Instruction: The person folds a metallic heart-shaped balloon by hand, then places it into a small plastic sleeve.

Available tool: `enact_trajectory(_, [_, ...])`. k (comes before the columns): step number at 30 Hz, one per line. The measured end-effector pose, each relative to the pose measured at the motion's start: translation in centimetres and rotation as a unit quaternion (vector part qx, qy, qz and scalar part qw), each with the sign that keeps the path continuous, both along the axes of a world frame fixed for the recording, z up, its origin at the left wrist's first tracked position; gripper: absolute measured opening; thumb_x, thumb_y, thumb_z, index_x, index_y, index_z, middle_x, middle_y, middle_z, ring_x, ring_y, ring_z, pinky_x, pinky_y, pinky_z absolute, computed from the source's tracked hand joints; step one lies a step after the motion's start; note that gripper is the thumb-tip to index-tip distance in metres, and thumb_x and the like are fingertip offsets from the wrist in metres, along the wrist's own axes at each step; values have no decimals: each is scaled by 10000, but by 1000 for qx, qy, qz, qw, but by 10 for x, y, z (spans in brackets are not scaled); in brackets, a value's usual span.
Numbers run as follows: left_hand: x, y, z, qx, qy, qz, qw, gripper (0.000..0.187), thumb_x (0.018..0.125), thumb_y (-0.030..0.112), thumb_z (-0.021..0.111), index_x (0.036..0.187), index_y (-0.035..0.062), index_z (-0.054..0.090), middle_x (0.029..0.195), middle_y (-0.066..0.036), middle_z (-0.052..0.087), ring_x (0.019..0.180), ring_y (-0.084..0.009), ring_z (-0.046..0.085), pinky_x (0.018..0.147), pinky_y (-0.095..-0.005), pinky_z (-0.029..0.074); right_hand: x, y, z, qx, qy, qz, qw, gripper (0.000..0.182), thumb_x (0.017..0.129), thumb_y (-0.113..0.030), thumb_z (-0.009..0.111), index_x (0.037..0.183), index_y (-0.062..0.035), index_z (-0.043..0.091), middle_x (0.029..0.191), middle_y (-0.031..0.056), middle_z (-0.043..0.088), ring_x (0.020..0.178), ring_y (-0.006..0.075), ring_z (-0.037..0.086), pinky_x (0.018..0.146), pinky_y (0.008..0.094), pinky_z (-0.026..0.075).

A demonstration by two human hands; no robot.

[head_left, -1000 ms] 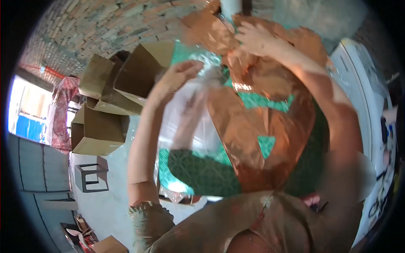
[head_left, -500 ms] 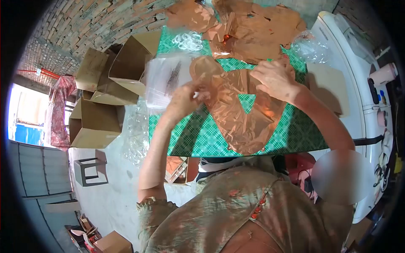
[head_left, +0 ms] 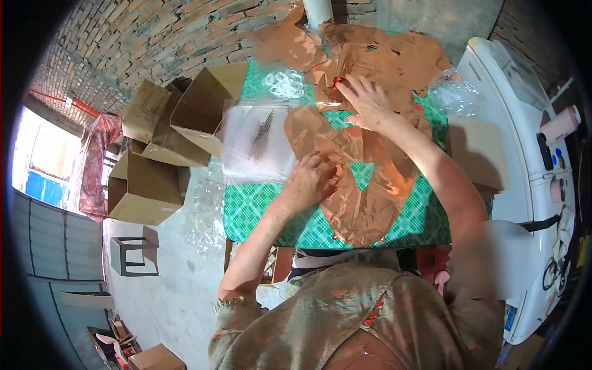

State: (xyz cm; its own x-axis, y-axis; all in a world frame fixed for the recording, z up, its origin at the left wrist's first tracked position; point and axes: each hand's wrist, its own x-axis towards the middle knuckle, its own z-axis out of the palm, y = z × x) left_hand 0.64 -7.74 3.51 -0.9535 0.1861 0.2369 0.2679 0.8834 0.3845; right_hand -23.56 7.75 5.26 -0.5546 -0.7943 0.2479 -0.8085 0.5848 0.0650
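Note:
A copper-coloured foil balloon [head_left: 364, 219] lies flat on the green checked tablecloth [head_left: 253, 213], with a triangular opening in its middle. My left hand [head_left: 309, 180] rests on the balloon's left part, fingers bent but apart. Farther up, my right hand [head_left: 367, 105] reaches with spread fingers to the near edge of a pile of the same foil [head_left: 394, 61], beside a shiny red-orange spot. Left of the balloon is a stack of clear plastic bags [head_left: 253, 145] with dark print. White loops [head_left: 285, 84] lie above the bags.
Open cardboard boxes [head_left: 145, 191] stand left of the table. Crumpled clear plastic [head_left: 456, 92] and another box [head_left: 478, 154] are at the right, near a white appliance [head_left: 524, 185]. A small stool [head_left: 132, 256] stands on the floor.
My right hand has moved up and left from the balloon to the foil pile, its fingers spreading. My left hand has moved right and down onto the balloon. The view has shifted slightly.

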Motion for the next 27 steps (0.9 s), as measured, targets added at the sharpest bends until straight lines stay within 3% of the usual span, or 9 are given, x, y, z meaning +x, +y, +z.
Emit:
enact_trajectory(4, [-8,-9,12,42,-10,9,999,382,934,221,729,1259,27,676,1340,-193,634,1255,-380,588,1079,-470,466,-27,-32,-5,-89,12,-7,996,971,821,-294,822,1625,-219,283,1666,131,265,1523,386,269,1099,571,383])
enact_trajectory(7, [-13,-10,17,76,-26,41,996,378,934,205,731,1260,22,675,1292,-197,659,1194,-396,619,1041,-471,495,-53,-50,-4,-69,75,-37,994,788,864,-220,765,1564,-185,405,1667,120,254,1533,378,247,1078,575,396])
enact_trajectory(10, [-18,-12,23,113,-51,64,990,368,934,175,730,1264,23,674,1284,-202,664,1182,-409,625,1023,-467,511,-79,-58,-4,-40,126,20,991,490,850,-171,748,1322,-139,622,1549,98,466,1493,310,341,1103,606,388])
enact_trajectory(13, [-25,-16,35,160,11,66,985,406,930,162,734,1300,20,645,1336,-216,630,1241,-411,591,1045,-475,492,-109,-63,25,-44,80,12,996,204,893,-163,684,1094,-132,691,1202,86,714,1278,284,594,987,533,504])
enact_trajectory(16, [-40,-25,43,139,147,85,976,562,907,171,763,1402,16,547,1443,-237,539,1332,-415,518,1095,-488,450,-108,-66,72,-139,86,-82,983,120,916,-70,597,1017,-98,655,936,72,752,978,317,715,836,464,543])
enact_trajectory(17, [-46,-28,52,114,190,109,969,644,896,170,779,1457,29,498,1495,-240,494,1374,-412,490,1113,-482,445,-113,-58,79,-174,108,-11,979,122,955,-80,565,1027,-50,658,954,139,747,929,384,714,759,482,542])
enact_trajectory(21, [-67,-28,103,37,331,152,930,913,835,191,845,1575,38,333,1617,-262,323,1481,-407,373,1153,-485,414,-56,-26,129,-259,-35,51,964,178,999,-97,549,1128,-13,638,988,182,740,945,396,701,778,470,533])
enact_trajectory(24, [-87,-35,134,51,428,131,893,993,782,191,875,1571,3,301,1597,-308,295,1481,-485,297,1202,-532,297,-33,-8,145,-305,-46,117,944,205,1007,-129,573,1176,-31,634,958,193,725,884,388,699,754,458,528])
enact_trajectory(27, [-99,-42,142,178,403,140,887,979,780,187,891,1543,-34,318,1520,-298,402,1421,-406,402,1161,-469,354,-25,6,156,-370,-81,162,911,177,991,-156,621,1141,-69,659,858,172,693,778,330,674,686,433,511])
